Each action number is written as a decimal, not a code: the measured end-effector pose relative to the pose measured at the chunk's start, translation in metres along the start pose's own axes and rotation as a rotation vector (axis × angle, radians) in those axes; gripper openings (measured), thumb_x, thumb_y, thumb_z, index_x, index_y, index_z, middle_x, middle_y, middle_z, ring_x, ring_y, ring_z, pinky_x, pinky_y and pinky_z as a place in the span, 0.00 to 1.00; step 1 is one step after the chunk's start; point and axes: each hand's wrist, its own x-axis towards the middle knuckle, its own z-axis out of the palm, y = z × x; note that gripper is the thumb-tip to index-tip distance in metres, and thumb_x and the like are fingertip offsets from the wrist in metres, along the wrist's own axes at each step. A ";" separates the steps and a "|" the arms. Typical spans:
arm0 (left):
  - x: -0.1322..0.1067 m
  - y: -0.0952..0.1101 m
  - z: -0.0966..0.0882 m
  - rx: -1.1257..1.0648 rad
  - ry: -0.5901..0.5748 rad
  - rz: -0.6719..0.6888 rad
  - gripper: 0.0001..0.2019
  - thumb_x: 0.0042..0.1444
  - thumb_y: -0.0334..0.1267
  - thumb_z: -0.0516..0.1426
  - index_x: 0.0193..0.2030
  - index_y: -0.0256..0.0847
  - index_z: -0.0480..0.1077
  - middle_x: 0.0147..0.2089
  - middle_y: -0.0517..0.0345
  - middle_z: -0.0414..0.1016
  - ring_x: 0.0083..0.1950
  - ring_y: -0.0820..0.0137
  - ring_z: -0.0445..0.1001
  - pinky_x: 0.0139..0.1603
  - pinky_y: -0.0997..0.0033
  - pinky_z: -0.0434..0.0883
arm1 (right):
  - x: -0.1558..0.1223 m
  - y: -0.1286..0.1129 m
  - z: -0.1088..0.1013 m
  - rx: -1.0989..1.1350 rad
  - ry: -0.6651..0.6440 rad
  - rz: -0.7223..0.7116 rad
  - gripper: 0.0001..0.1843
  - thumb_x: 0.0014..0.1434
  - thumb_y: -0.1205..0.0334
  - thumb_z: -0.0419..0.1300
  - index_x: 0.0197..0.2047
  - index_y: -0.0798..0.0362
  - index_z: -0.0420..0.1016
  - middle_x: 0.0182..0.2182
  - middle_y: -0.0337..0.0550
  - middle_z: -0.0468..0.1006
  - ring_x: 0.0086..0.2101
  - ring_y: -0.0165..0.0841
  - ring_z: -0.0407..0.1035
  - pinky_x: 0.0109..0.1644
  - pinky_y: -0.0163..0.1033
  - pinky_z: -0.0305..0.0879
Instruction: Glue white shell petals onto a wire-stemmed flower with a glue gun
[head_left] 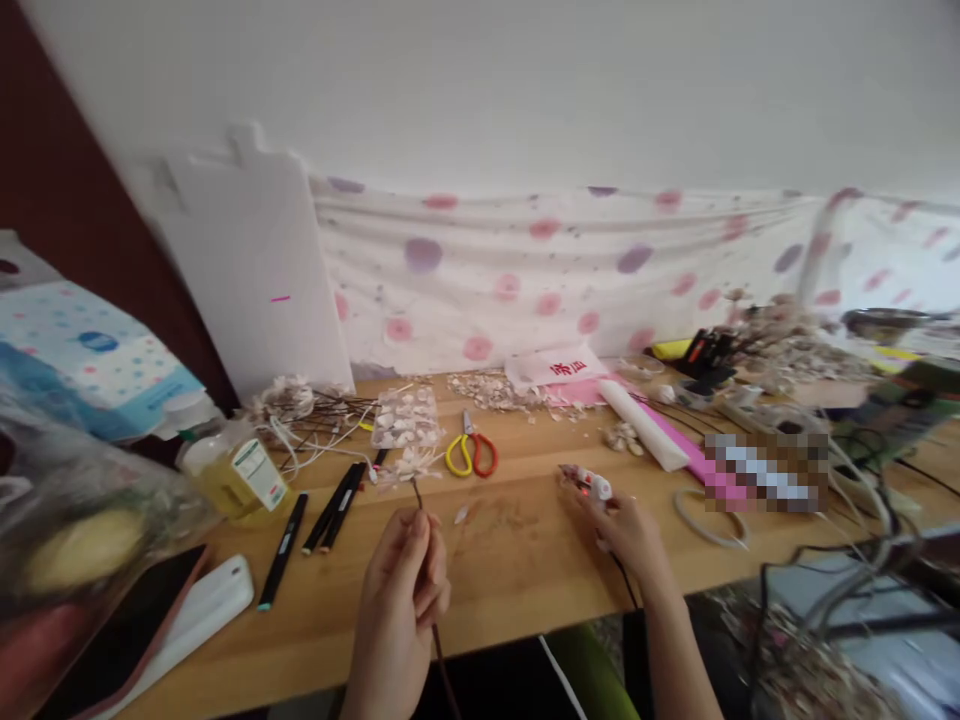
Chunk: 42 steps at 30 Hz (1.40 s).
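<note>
My left hand (403,590) is closed around the thin brown stem of a flower (411,464) with pale petals. The bloom stands upright above my fingers, and the stem runs down past the table's front edge. In my right hand (628,530) is a small white glue gun (598,486) with a red light, its tip pointing left and its dark cord hanging down. The glue gun is apart from the flower. Behind the flower is a clear tray (409,418) of pale petals. Scissors (471,450) with a yellow and a red handle lie between and beyond my hands.
Black markers (283,550), a phone (127,640) and a bottle of yellow liquid (236,475) are at the left. Loose petals (495,390) lie along the back. To the right are a white roll (643,425), a cable ring (712,520) and tangled cords (877,500).
</note>
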 end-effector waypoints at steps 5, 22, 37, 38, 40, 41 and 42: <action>0.010 -0.001 -0.001 -0.031 0.022 -0.044 0.22 0.43 0.54 0.72 0.30 0.38 0.72 0.17 0.72 0.59 0.17 0.84 0.44 0.15 0.83 0.45 | 0.006 -0.009 0.006 0.076 -0.015 -0.002 0.25 0.56 0.37 0.56 0.27 0.50 0.79 0.19 0.46 0.78 0.28 0.47 0.77 0.27 0.40 0.62; 0.024 -0.017 0.006 -0.005 0.140 -0.231 0.27 0.38 0.61 0.70 0.34 0.41 0.72 0.17 0.72 0.59 0.17 0.83 0.47 0.17 0.84 0.43 | -0.080 -0.108 -0.032 0.638 0.078 -0.765 0.21 0.63 0.40 0.55 0.28 0.46 0.72 0.23 0.41 0.73 0.23 0.37 0.70 0.25 0.39 0.64; 0.007 -0.022 0.016 0.007 -0.004 -0.268 0.26 0.43 0.62 0.68 0.33 0.42 0.70 0.13 0.72 0.61 0.15 0.83 0.43 0.16 0.81 0.44 | -0.092 -0.104 -0.021 0.397 -0.010 -0.789 0.18 0.66 0.47 0.56 0.31 0.50 0.66 0.26 0.41 0.68 0.29 0.35 0.66 0.31 0.40 0.61; 0.006 -0.023 0.016 0.008 -0.012 -0.264 0.25 0.44 0.62 0.67 0.33 0.42 0.70 0.13 0.72 0.61 0.15 0.82 0.42 0.16 0.81 0.44 | -0.092 -0.106 -0.020 0.393 0.009 -0.797 0.17 0.66 0.48 0.56 0.30 0.50 0.64 0.26 0.40 0.67 0.29 0.35 0.64 0.31 0.39 0.60; 0.004 -0.024 0.015 0.012 -0.028 -0.252 0.24 0.46 0.61 0.67 0.33 0.42 0.70 0.13 0.72 0.61 0.15 0.82 0.43 0.16 0.80 0.44 | -0.092 -0.109 -0.019 0.376 0.044 -0.834 0.18 0.66 0.48 0.56 0.29 0.50 0.62 0.25 0.39 0.66 0.28 0.34 0.63 0.30 0.39 0.59; 0.004 -0.024 0.015 0.014 -0.036 -0.245 0.24 0.47 0.61 0.66 0.33 0.42 0.70 0.13 0.71 0.61 0.15 0.82 0.43 0.16 0.80 0.44 | -0.092 -0.111 -0.018 0.365 0.052 -0.851 0.18 0.66 0.48 0.56 0.29 0.50 0.62 0.25 0.38 0.65 0.28 0.34 0.63 0.30 0.38 0.58; 0.003 -0.024 0.015 0.015 -0.044 -0.242 0.23 0.47 0.61 0.66 0.33 0.42 0.70 0.13 0.71 0.61 0.15 0.82 0.43 0.15 0.80 0.43 | -0.092 -0.111 -0.018 0.357 0.059 -0.861 0.19 0.66 0.47 0.55 0.29 0.50 0.61 0.24 0.38 0.65 0.27 0.33 0.62 0.29 0.38 0.58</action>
